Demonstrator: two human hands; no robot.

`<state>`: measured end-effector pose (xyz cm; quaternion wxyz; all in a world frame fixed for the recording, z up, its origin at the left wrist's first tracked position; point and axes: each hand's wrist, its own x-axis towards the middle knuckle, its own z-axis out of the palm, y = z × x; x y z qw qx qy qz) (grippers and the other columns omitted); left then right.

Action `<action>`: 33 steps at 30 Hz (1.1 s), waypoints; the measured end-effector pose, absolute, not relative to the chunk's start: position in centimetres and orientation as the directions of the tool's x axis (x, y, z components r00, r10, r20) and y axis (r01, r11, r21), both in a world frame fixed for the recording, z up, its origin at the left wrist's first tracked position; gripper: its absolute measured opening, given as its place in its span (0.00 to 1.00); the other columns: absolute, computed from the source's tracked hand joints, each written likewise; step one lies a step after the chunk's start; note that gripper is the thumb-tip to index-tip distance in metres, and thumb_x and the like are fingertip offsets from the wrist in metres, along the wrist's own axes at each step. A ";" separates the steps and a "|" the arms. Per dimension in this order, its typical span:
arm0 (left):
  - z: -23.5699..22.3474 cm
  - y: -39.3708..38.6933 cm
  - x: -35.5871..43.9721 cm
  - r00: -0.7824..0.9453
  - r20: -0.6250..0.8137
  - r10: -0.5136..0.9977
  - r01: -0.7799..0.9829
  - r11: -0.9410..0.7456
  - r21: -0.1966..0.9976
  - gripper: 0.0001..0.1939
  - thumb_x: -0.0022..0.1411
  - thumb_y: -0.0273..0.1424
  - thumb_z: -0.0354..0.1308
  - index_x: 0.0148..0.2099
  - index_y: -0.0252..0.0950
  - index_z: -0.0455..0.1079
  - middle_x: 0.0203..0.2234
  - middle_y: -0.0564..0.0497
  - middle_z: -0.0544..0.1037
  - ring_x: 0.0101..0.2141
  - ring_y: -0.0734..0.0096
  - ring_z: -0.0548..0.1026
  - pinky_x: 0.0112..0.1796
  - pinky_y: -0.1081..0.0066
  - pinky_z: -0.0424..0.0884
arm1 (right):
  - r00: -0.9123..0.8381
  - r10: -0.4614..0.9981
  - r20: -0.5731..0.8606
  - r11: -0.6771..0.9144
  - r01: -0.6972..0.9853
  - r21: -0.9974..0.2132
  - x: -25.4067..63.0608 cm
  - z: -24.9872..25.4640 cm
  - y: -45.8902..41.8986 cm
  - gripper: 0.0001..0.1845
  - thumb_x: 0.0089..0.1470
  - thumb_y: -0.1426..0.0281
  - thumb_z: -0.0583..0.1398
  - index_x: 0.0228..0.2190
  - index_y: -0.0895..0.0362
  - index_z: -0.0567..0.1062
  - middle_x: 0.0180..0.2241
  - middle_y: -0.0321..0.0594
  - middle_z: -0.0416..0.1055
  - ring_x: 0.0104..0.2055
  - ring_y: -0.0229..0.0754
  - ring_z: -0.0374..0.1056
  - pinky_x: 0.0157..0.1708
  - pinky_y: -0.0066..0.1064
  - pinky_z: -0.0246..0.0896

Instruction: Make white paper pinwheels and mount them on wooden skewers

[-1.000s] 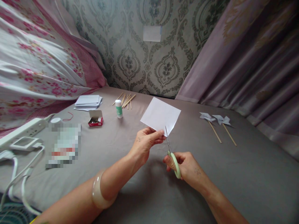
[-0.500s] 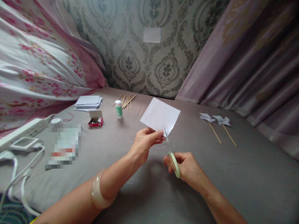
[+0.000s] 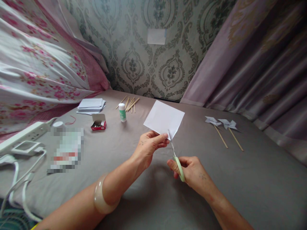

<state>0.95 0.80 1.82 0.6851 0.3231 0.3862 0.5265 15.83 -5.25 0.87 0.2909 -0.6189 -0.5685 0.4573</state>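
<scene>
Slightly leftward since half a second ago, your sheet of paper (image 3: pixel 164 118) has shifted, and the scissors (image 3: pixel 177 164) have moved a touch with it. You hold the paper up in front of you, at twelve o'clock. Your left hand (image 3: pixel 153 143) pinches its near corner, thumb on top, other fingers bent underneath. Your right hand (image 3: pixel 189 171) has its thumb and curled fingers around the pale green handles, the blades reaching over that corner beside your left thumb. Taking the paper as the clock's centre, two pinwheels (image 3: pixel 213 121) (image 3: pixel 227 124) lie at three o'clock, a glue stick (image 3: pixel 122 113) stands at nine with an open red box (image 3: pixel 98 124) beyond it, and wooden sticks (image 3: pixel 130 104) lie towards ten.
</scene>
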 end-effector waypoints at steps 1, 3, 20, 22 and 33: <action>1.8 0.8 0.9 0.149 -0.190 0.970 -0.473 0.239 0.848 0.11 0.43 0.30 0.71 0.25 0.30 0.73 0.22 0.49 0.77 0.25 0.73 0.75 0.32 0.72 0.70 | -0.066 0.970 -0.233 -0.183 0.434 -0.882 15.8 0.8 -5.2 0.28 0.44 0.46 0.62 0.15 0.59 0.69 0.15 0.34 0.64 0.18 0.32 0.55 0.20 0.26 0.50; 1.8 0.8 0.9 0.153 -0.187 0.970 -0.473 0.238 0.848 0.11 0.43 0.30 0.71 0.26 0.30 0.74 0.22 0.49 0.77 0.25 0.73 0.75 0.33 0.72 0.70 | -0.068 0.970 -0.232 -0.182 0.424 -0.887 15.8 0.8 -5.2 0.28 0.44 0.47 0.62 0.15 0.59 0.69 0.15 0.34 0.63 0.18 0.32 0.54 0.20 0.26 0.50; 1.7 0.4 1.0 0.263 -0.215 0.940 -0.390 0.308 0.868 0.07 0.45 0.28 0.69 0.25 0.30 0.75 0.21 0.50 0.76 0.24 0.75 0.74 0.30 0.74 0.68 | -0.026 0.975 -0.219 -0.193 0.381 -0.904 15.7 1.1 -5.1 0.28 0.39 0.46 0.65 0.14 0.58 0.68 0.13 0.31 0.59 0.14 0.29 0.48 0.14 0.27 0.41; 1.7 0.5 1.0 0.265 -0.213 0.940 -0.389 0.306 0.869 0.07 0.45 0.27 0.69 0.25 0.30 0.75 0.21 0.50 0.76 0.24 0.76 0.74 0.30 0.75 0.68 | -0.019 0.973 -0.230 -0.206 0.381 -0.901 15.7 1.2 -5.1 0.28 0.39 0.46 0.65 0.13 0.57 0.67 0.12 0.30 0.58 0.14 0.29 0.47 0.14 0.27 0.40; 2.1 0.6 0.9 0.265 -0.181 0.947 -0.448 0.287 0.847 0.10 0.45 0.30 0.69 0.30 0.30 0.76 0.23 0.48 0.78 0.25 0.74 0.74 0.31 0.73 0.70 | 0.002 0.969 -0.248 -0.229 0.388 -0.893 15.9 0.3 -4.9 0.28 0.41 0.46 0.64 0.14 0.58 0.68 0.14 0.32 0.60 0.18 0.31 0.50 0.18 0.26 0.43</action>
